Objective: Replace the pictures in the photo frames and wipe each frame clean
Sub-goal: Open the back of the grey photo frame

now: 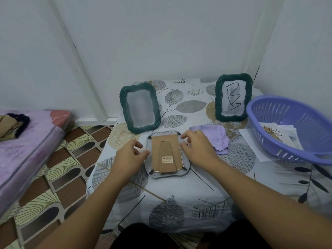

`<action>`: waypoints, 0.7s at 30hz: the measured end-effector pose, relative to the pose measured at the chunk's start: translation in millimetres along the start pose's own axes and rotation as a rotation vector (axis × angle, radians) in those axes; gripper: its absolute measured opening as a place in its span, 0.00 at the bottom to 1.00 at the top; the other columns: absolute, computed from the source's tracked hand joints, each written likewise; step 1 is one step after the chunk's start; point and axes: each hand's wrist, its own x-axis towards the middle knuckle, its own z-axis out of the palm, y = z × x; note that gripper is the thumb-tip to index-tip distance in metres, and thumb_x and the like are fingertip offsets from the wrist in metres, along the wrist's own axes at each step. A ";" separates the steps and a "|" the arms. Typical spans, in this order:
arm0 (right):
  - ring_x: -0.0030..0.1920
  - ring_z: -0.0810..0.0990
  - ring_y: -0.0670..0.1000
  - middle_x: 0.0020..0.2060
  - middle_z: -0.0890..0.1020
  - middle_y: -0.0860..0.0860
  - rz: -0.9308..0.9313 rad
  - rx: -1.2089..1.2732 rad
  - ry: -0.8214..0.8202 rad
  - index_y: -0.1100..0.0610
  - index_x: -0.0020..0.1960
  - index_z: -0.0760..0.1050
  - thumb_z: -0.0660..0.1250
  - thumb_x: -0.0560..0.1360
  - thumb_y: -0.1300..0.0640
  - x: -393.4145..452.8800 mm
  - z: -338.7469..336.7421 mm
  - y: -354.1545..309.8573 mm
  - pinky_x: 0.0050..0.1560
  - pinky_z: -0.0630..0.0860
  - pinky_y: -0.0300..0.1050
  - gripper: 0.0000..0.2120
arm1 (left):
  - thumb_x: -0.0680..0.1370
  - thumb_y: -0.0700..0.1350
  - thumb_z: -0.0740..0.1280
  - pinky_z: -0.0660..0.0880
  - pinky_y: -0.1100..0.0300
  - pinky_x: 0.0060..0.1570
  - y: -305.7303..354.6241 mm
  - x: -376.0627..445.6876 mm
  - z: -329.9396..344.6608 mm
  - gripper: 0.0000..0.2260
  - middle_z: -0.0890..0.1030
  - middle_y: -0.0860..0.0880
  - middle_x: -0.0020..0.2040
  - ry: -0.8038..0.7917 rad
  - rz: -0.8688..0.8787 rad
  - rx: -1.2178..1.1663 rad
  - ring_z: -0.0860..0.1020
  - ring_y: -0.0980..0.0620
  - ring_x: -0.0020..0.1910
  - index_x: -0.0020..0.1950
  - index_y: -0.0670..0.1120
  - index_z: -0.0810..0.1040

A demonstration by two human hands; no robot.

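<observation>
While a frame (pixel 168 155) lies face down on the leaf-print tablecloth (pixel 179 203) in front of me, I bring my left hand (pixel 130 156) to its left edge and my right hand (pixel 197 148) to its right edge, fingers loosely curled and holding nothing I can see; whether the fingertips touch the rim I cannot tell. Its cardboard backing (pixel 166 152) faces up, with small black clips showing at three corners. I judge this to be the opening step: turning those clips aside so the backing can lift out. Behind stand two green frames, the left one (pixel 140 107) blank, the right one (pixel 233 97) showing a scrawled "B". A lilac cloth (pixel 218 139) waits just beside my right hand for wiping, and a purple basket (pixel 294 130) at right holds printed pictures (pixel 276 135) for the swap.
</observation>
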 end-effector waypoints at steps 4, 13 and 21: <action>0.42 0.76 0.40 0.43 0.80 0.46 -0.101 0.180 -0.079 0.47 0.48 0.82 0.73 0.76 0.53 -25.8 -13.0 -1.4 0.45 0.70 0.39 0.01 | 0.77 0.50 0.76 0.74 0.60 0.36 -5.2 -23.6 -9.9 0.04 0.83 0.49 0.41 -0.126 0.091 -0.071 0.80 0.53 0.38 0.47 0.53 0.83; 0.41 0.79 0.42 0.45 0.80 0.45 -0.072 0.300 -0.268 0.48 0.44 0.84 0.79 0.71 0.53 -57.9 -24.0 8.6 0.46 0.76 0.34 0.04 | 0.73 0.41 0.79 0.77 0.68 0.38 -15.7 -40.6 -11.5 0.03 0.87 0.49 0.39 -0.257 0.129 -0.148 0.84 0.51 0.40 0.42 0.49 0.87; 0.40 0.79 0.41 0.45 0.81 0.46 0.002 0.393 -0.258 0.48 0.43 0.85 0.77 0.72 0.57 -59.6 -21.2 9.5 0.45 0.76 0.35 0.04 | 0.73 0.41 0.79 0.81 0.63 0.41 -20.5 -42.4 -7.4 0.04 0.87 0.49 0.39 -0.210 0.121 -0.172 0.86 0.49 0.41 0.43 0.49 0.88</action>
